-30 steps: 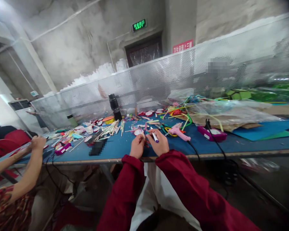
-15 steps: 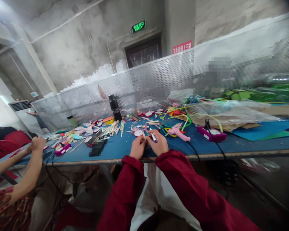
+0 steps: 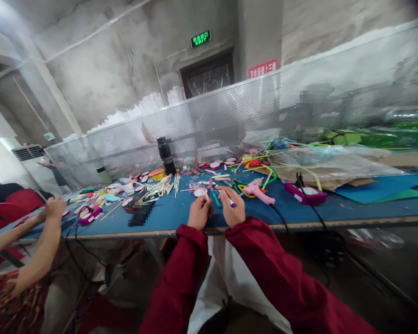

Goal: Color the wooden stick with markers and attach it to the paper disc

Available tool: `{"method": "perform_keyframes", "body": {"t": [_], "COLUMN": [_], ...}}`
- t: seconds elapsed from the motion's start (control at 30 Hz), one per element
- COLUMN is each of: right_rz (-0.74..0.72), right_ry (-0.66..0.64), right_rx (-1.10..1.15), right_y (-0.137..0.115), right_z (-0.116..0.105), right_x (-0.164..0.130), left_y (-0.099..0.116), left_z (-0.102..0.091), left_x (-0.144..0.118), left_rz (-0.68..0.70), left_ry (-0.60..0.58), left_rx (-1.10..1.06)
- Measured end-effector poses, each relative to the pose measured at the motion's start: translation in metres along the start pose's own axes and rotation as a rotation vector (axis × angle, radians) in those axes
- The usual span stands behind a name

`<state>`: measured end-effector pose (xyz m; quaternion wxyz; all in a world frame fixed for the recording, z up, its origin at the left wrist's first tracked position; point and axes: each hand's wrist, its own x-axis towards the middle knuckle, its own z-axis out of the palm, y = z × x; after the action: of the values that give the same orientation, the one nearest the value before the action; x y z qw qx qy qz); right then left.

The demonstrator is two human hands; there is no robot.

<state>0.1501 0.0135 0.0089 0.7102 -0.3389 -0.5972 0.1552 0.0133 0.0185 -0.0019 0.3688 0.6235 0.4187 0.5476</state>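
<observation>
Near the table's front edge, my left hand (image 3: 199, 213) pinches a thin pale craft stick (image 3: 206, 196) that points away from me. A short gap to its right, my right hand (image 3: 234, 209) is closed round a white marker pen (image 3: 231, 202) with a purple end. Teal handles of a tool (image 3: 216, 198) lie on the table between the two hands; the tool's kind is unclear. Just beyond my left hand is a round white piece with a red rim (image 3: 199, 191). A pink glue gun (image 3: 259, 191) lies to the right of my right hand.
Sticks (image 3: 163, 184) and craft scraps crowd the blue table (image 3: 176, 218). A black bottle (image 3: 165, 157) stands by the mesh panel (image 3: 230, 111). A purple box (image 3: 304, 194) with a black cord sits at right, before plastic sheeting. A co-worker's arms (image 3: 48, 227) are at left.
My right hand with the marker pen has moved slightly right, away from my left hand. The two hands were together and now a gap shows the teal handles.
</observation>
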Motion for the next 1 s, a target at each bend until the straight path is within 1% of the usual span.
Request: {"method": "perform_keyframes", "body": {"t": [0.13, 0.3, 0.6, 0.7, 0.87, 1.0], "right_rz": [0.041, 0.011, 0.005, 0.005, 0.02, 0.006], "right_ry": [0.026, -0.083, -0.13, -0.137, -0.104, -0.136], "right_rx": [0.002, -0.001, -0.05, -0.067, -0.062, -0.072], "right_y": [-0.0033, -0.0067, -0.0027, -0.0011, -0.0027, -0.0034], "right_z": [-0.0006, -0.0008, 0.0005, 0.0009, 0.0006, 0.0005], "right_x": [-0.0009, -0.0008, 0.0002, 0.0007, 0.0012, 0.0012], "left_y": [-0.0013, -0.0027, -0.0072, -0.0064, -0.0032, -0.0024], "left_z": [-0.0008, -0.0009, -0.0009, -0.0012, -0.001, -0.0006], "left_x": [0.0004, 0.0006, 0.0023, 0.0018, 0.0005, 0.0004], "left_rz": [0.01, 0.015, 0.038, 0.041, 0.023, 0.029], "left_ry": [-0.006, -0.029, -0.041, -0.044, -0.032, -0.028], "left_rx": [0.021, -0.005, -0.005, 0.005, 0.006, 0.011]}}
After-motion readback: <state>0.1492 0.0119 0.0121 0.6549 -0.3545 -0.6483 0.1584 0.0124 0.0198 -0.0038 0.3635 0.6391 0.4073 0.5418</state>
